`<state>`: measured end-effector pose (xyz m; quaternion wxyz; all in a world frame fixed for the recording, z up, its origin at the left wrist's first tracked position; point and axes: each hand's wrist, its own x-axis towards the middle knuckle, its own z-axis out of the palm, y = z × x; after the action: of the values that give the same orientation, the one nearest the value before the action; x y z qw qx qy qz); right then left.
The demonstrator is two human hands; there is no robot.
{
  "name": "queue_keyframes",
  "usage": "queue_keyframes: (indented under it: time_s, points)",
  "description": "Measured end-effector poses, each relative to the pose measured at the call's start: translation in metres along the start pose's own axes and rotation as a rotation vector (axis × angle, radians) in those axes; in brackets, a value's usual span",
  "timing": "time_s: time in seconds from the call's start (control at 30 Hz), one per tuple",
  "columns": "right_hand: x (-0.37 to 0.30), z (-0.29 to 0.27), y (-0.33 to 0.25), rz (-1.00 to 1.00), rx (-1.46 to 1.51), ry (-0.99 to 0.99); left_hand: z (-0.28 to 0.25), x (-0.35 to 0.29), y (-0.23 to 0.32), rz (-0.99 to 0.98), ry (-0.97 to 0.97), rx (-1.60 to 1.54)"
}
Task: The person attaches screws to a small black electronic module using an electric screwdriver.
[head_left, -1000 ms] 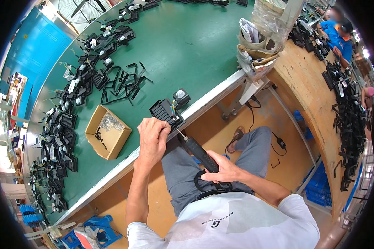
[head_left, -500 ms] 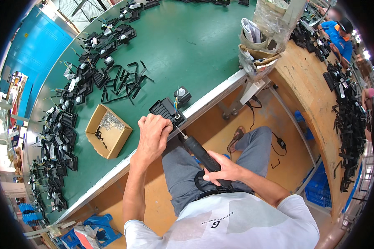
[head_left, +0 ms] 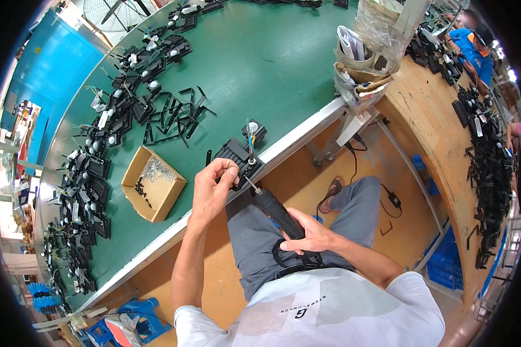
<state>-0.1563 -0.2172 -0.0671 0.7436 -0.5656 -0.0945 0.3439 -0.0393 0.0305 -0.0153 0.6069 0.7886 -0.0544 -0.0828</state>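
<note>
A black finned lamp [head_left: 233, 150] lies at the table's near edge, with a round white sensor [head_left: 253, 126] on its far side and coloured wires standing up from it. My left hand [head_left: 212, 188] is at the lamp's near left corner, thumb and fingertips pinched together. What they hold, if anything, is too small to make out. A short black strip [head_left: 208, 157] sticks up just beyond its knuckles. My right hand [head_left: 311, 232] is wrapped round a black electric screwdriver [head_left: 279, 214], held over my lap. Its thin bit points up toward the lamp's near edge.
Left of my left hand stands a cardboard box [head_left: 171, 199] of silvery screws and small black pieces. Loose black brackets [head_left: 176, 118] lie beyond it, and many sensor lamps [head_left: 87, 196] line the far left edge. A plastic-wrapped post [head_left: 362, 75] with pouches rises at right.
My left hand has drawn back slightly from the lamp, its fingers now curled into a pinch. The black strip beyond it has come into sight. The screwdriver has barely moved.
</note>
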Motion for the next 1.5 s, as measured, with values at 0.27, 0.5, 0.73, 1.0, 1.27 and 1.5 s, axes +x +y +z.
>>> queue_keyframes:
  time_s: [0.27, 0.5, 0.73, 1.0, 1.27, 1.5]
  points:
    - [-0.001, 0.000, -0.006, 0.009, -0.036, 0.022, -0.002, 0.003, -0.003, -0.065, -0.030, -0.020]
    - [-0.001, -0.001, -0.002, 0.018, -0.024, 0.005, -0.003, 0.002, -0.003, -0.050, -0.054, -0.018]
    - [0.000, 0.005, 0.006, 0.007, 0.002, 0.016, 0.002, -0.013, -0.007, 0.120, 0.037, 0.130]
    - [-0.001, 0.006, 0.000, 0.028, 0.075, -0.035, 0.019, -0.031, -0.002, 0.523, 0.201, 0.511]
    - [-0.010, 0.001, -0.002, 0.013, 0.075, 0.022, 0.041, -0.020, 0.003, 0.666, 0.224, 0.684]
    - [-0.009, 0.000, 0.002, 0.022, 0.112, 0.023, 0.047, -0.021, -0.006, 0.713, 0.357, 0.803]
